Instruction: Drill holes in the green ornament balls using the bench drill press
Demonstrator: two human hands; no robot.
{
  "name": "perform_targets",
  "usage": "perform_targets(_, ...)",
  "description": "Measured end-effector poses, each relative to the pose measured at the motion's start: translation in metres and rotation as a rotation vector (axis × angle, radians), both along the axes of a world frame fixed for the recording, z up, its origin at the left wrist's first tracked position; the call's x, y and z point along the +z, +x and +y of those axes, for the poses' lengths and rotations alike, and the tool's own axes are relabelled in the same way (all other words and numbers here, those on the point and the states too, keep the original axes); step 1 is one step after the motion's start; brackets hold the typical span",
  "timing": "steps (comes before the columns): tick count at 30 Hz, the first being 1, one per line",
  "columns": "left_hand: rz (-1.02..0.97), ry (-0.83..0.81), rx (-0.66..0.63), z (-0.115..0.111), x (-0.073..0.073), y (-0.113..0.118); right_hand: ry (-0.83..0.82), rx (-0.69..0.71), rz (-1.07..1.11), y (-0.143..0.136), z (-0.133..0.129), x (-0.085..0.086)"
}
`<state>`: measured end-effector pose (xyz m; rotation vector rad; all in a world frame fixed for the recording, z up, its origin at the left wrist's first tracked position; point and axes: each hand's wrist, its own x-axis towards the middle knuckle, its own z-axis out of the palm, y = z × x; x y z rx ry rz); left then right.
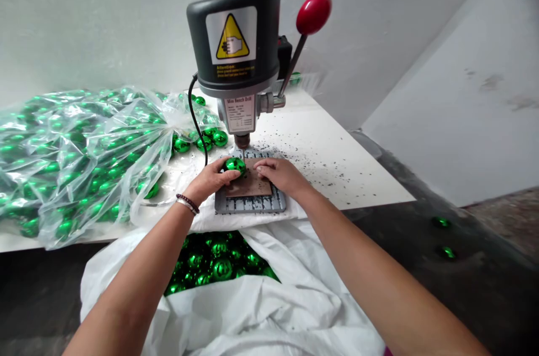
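Observation:
Under the chuck of a mini bench drill (243, 140), my left hand (214, 176) holds a shiny green ball (236, 165) between thumb and fingers, just left of the thin bit. Dark marks show on the ball. My right hand (281, 173) is closed at the right side of a brown board (255, 183), fingertips pinched together; whatever they hold, if anything, is too small to make out. The board lies on the drill's grey slotted base (251, 205).
A clear plastic bag (101, 148) of green balls covers the table's left side. Dark chips dot the white table (357, 176). A white cloth sack (252, 311) with green balls sits below the table edge. The drill's red-knobbed lever (314, 13) rises at right.

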<state>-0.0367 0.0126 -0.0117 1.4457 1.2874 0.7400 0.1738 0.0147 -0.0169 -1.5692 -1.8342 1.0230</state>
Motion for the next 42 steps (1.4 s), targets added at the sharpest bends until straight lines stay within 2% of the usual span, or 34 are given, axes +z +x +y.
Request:
perform_targets(6, 0.136, 0.102, -0.046, 0.006, -0.001, 0.000, 0.045, 0.004, -0.029, -0.003, 0.002, 0.004)
perform_targets(12, 0.308, 0.208, -0.096, 0.005, 0.009, 0.008, 0.060, 0.100, -0.007, -0.005, 0.009, 0.014)
perform_targets(17, 0.397, 0.307, -0.087, 0.002, 0.008, 0.014, 0.052, 0.097, 0.007, 0.000, 0.009, 0.009)
perform_targets(21, 0.351, 0.320, -0.083, 0.000, 0.001, 0.015, 0.044, 0.080, -0.004, 0.003, 0.005, 0.006)
perform_targets(24, 0.263, 0.265, -0.084, -0.003, -0.002, 0.017, 0.046, 0.053, -0.033, 0.002, 0.003, 0.007)
perform_targets(30, 0.178, 0.174, 0.050, -0.008, -0.010, 0.025, 0.039, 0.002, -0.059, -0.004, -0.002, 0.009)
perform_targets(36, 0.185, 0.179, 0.064, -0.009, -0.008, 0.029, 0.048, -0.059, 0.015, 0.009, -0.008, 0.005)
perform_targets(39, 0.157, 0.149, 0.079, -0.012, -0.005, 0.030, 0.097, -0.157, 0.085, 0.028, -0.007, 0.013)
perform_targets(42, 0.150, 0.169, 0.080, -0.015, -0.006, 0.030, 0.205, -0.285, 0.174, 0.052, -0.005, 0.035)
